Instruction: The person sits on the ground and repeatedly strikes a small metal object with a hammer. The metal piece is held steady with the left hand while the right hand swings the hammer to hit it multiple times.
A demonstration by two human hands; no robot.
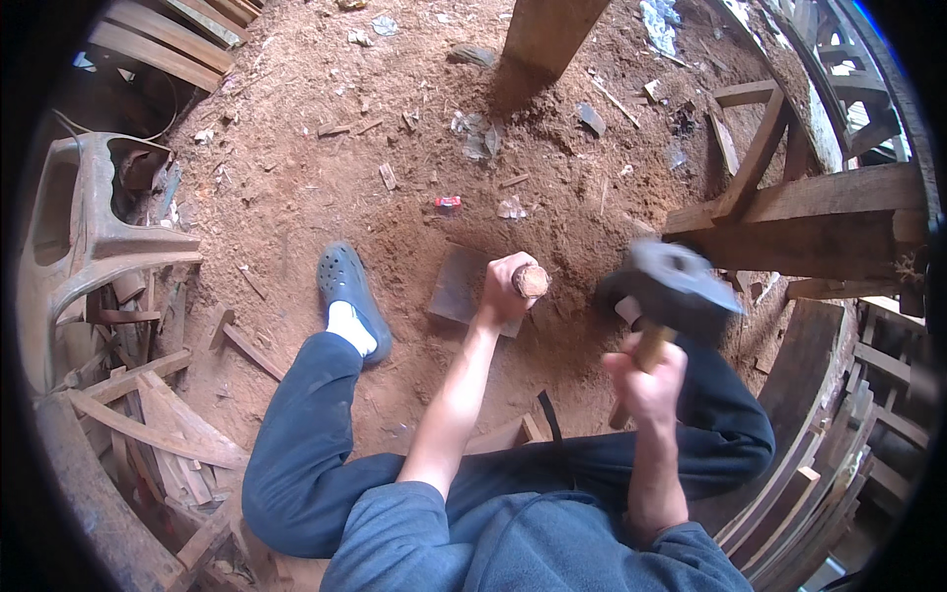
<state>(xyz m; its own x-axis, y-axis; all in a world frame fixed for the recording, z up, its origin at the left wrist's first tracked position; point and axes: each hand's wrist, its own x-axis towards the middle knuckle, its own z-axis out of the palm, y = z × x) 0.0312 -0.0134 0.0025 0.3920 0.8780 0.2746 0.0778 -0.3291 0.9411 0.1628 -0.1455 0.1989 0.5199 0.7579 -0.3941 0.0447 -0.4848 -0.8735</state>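
Note:
My left hand (pixel 501 288) is wrapped round an upright, round wooden piece (pixel 531 282), its rough, worn top facing up. The lower part of that piece is hidden by the hand. Below lies a flat, brownish-grey slab (pixel 456 286) on the sawdust, partly covered by my left hand. My right hand (pixel 647 379) grips the wooden handle of a hammer. Its heavy dark metal head (pixel 683 291) is raised to the right of the wooden piece, apart from it and slightly blurred by motion.
Sawdust ground (pixel 286 197) with scraps surrounds my feet. A wooden post (pixel 552 35) stands ahead, and a timber beam (pixel 809 232) juts in from the right. A worn plastic chair (pixel 109 247) and curved wood pieces (pixel 158 434) are at left. Stacked boards (pixel 799 474) lie at right.

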